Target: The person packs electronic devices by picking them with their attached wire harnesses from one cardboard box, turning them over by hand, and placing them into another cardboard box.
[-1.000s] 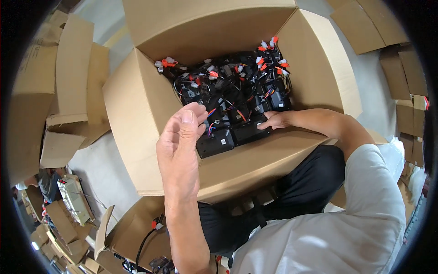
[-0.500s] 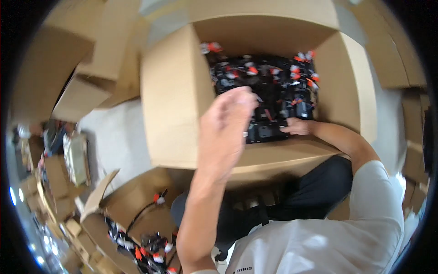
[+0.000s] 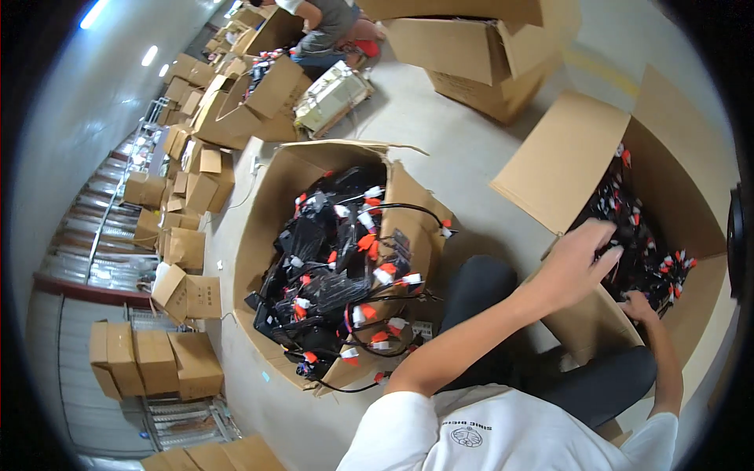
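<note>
Dark lettering (image 3: 481, 428) stands on the front of the wearer's white T-shirt (image 3: 542, 436), beside a round line-drawn emblem (image 3: 466, 438). Rows of dark print mark the right panel of a small carton (image 3: 188, 298), too small to read; faint, illegible print runs along the lower side of a large carton (image 3: 475, 96).

From here I see black units (image 3: 605, 201) with red and white connectors (image 3: 668, 262) in the brown right carton (image 3: 565, 161); I get the same colours in the brown left carton (image 3: 402, 184). The white shirt (image 3: 393, 432) bears a dark round emblem (image 3: 466, 436), the trousers (image 3: 475, 294) look black, and a yellow stripe (image 3: 601, 71) marks the grey floor (image 3: 463, 212).
</note>
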`<action>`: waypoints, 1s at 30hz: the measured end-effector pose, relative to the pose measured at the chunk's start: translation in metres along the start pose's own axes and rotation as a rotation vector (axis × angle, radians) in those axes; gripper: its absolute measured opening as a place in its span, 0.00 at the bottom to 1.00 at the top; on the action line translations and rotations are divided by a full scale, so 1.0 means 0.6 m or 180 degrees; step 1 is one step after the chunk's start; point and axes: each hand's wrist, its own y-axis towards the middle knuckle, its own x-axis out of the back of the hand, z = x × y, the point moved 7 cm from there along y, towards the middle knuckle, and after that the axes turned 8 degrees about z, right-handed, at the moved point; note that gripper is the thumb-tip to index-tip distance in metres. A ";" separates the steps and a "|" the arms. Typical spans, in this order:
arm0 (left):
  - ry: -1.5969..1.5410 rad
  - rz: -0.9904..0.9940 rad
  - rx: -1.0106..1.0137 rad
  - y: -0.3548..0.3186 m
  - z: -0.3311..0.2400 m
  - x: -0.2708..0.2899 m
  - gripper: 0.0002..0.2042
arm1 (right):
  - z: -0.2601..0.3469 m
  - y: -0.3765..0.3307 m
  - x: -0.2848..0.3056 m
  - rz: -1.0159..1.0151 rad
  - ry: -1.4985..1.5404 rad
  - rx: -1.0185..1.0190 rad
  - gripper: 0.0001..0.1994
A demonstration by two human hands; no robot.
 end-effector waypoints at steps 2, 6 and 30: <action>0.0029 -0.0399 -0.0302 -0.133 -0.027 0.060 0.15 | 0.038 -0.029 0.045 -0.0054 0.1117 -0.0339 0.21; 0.1210 -0.1093 0.0850 -0.375 -0.050 0.282 0.09 | -0.011 -0.126 0.094 -0.1024 0.1313 -0.0129 0.14; 0.3064 -0.3656 0.0063 -0.632 -0.222 0.504 0.21 | 0.660 -0.273 0.347 -0.1318 0.1998 0.1426 0.16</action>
